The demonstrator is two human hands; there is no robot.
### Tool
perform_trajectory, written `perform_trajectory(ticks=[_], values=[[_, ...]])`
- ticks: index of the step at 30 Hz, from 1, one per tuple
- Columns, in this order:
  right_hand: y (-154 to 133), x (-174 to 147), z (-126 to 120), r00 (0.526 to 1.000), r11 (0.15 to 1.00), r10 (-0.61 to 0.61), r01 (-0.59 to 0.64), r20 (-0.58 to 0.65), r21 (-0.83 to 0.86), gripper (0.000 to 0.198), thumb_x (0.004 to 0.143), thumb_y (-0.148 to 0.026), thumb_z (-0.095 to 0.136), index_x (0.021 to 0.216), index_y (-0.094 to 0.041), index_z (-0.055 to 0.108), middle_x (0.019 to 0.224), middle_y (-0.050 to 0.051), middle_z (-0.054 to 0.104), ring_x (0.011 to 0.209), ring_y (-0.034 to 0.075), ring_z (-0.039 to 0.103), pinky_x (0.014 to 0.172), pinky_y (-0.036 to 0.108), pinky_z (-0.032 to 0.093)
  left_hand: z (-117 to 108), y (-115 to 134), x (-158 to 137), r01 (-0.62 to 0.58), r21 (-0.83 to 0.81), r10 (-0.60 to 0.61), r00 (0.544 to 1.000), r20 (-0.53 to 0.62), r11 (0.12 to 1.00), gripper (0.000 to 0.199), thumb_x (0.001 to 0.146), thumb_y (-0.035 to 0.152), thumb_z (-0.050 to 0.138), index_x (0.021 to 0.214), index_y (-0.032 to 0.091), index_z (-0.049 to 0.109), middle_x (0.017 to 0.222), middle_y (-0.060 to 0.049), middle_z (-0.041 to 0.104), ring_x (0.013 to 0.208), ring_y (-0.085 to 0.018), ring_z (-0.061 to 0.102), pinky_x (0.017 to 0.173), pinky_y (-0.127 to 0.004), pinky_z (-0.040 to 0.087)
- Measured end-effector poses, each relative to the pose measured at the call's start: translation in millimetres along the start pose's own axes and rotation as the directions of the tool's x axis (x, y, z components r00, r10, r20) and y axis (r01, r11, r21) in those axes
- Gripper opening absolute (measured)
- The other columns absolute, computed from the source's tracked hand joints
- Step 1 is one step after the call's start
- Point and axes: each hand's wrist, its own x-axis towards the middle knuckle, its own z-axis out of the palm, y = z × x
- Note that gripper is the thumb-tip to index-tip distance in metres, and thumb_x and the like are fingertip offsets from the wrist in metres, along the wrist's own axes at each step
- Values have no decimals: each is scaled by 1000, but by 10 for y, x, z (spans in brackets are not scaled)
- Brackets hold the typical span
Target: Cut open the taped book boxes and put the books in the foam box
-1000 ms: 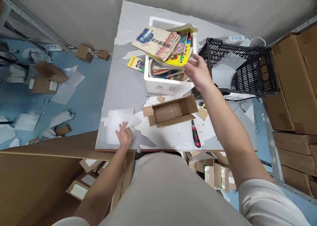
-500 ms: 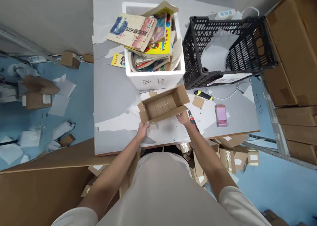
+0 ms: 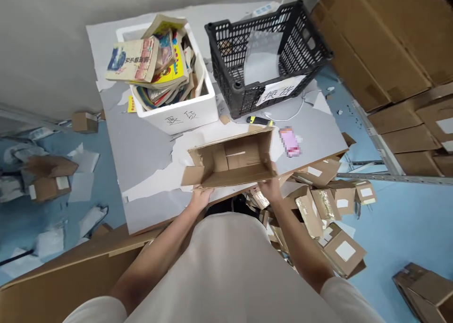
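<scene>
An open, empty cardboard box [image 3: 235, 177] is held between my two hands, its inside facing up and a flap sticking out on its left. My left hand [image 3: 201, 198] grips the near left edge, fingers partly hidden under the box. At the near right corner my right hand [image 3: 271, 189] is closed on the cardboard. Beyond the box lie a yellow-and-black utility knife [image 3: 260, 121] and a small scrap of cardboard [image 3: 224, 119]. A pink blurred object [image 3: 290, 141] rests to the right of the box.
A white foam box [image 3: 191, 116] heaped with books [image 3: 134, 61] stands at the back left. Next to it is a black plastic crate [image 3: 240, 96] with a clear sheet inside. Brown cartons [image 3: 382, 44] are stacked at right. Several small boxes [image 3: 343, 252] lie below the table's [image 3: 141, 157] front edge.
The cardboard box has come nearer to my body and appears larger, still in both hands. My view has turned, shifting the table's contents leftward. The red knife by my right hand is no longer visible.
</scene>
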Motion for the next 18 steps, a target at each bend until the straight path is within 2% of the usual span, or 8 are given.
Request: perform_trajectory(ticks=[2, 4, 6, 8, 10, 12, 15, 18], values=[[9, -152, -429, 974, 987, 27, 11, -226, 162, 52, 75, -39, 65, 121, -20, 48, 116, 13, 58, 114, 26, 55, 96, 48, 45, 145, 289, -16, -150, -64, 153, 987, 46, 987, 22, 59, 38, 66, 67, 19, 56, 60, 0, 58, 67, -20, 60, 68, -33, 50], [15, -326, -840, 884, 952, 99, 49, -457, 301, 49, 73, -39, 69, 115, -22, 48, 104, 8, 62, 101, 21, 61, 91, 42, 48, 358, 599, -7, -342, -182, 363, 927, 93, 922, 42, 60, 41, 71, 92, 16, 60, 82, -4, 65, 82, -22, 63, 77, -34, 50], [26, -531, -1193, 772, 941, 166, 62, -614, 332, 48, 76, -39, 68, 115, -22, 46, 98, 5, 62, 93, 17, 62, 89, 38, 49, 643, 882, 4, -486, -268, 540, 820, 191, 832, 63, 57, 47, 75, 108, 15, 56, 99, -9, 65, 95, -25, 62, 85, -37, 49], [50, -766, -1475, 715, 959, 171, 37, -678, 280, 44, 84, -41, 58, 120, -23, 41, 100, 6, 63, 94, 16, 63, 89, 37, 48, 975, 1095, -4, -563, -274, 626, 695, 355, 780, 74, 48, 49, 82, 109, 14, 57, 103, -11, 65, 101, -29, 61, 90, -40, 47], [80, -1022, -1695, 743, 993, 74, 4, -665, 115, 52, 89, -43, 50, 133, -23, 31, 116, 12, 59, 108, 20, 59, 91, 41, 47, 1313, 1221, -44, -598, -233, 626, 619, 474, 767, 74, 44, 45, 85, 106, 14, 59, 103, -12, 66, 101, -30, 61, 93, -42, 47], [100, -1275, -1863, 811, 980, -98, -22, -577, -197, 69, 85, -44, 54, 142, -22, 22, 138, 19, 44, 127, 29, 45, 95, 49, 43, 1621, 1270, -116, -586, -184, 585, 625, 517, 789, 68, 49, 40, 84, 106, 13, 59, 104, -12, 67, 101, -28, 62, 93, -41, 47], [121, -1599, -2039, 866, 776, -237, -104, -440, -623, 72, 81, -35, 62, 143, -21, 27, 152, 21, 20, 137, 38, 27, 99, 56, 36, 1992, 1279, -264, -505, -132, 485, 673, 558, 853, 55, 57, 38, 79, 102, 13, 61, 102, -11, 68, 95, -25, 64, 89, -40, 50], [185, -1853, -2155, 849, 607, -241, -246, -471, -755, 58, 84, -26, 56, 138, -20, 37, 148, 21, 26, 133, 38, 32, 97, 54, 38, 2272, 1297, -434, -436, -94, 394, 674, 625, 895, 46, 57, 37, 78, 93, 13, 62, 93, -10, 70, 88, -23, 66, 83, -38, 53]])
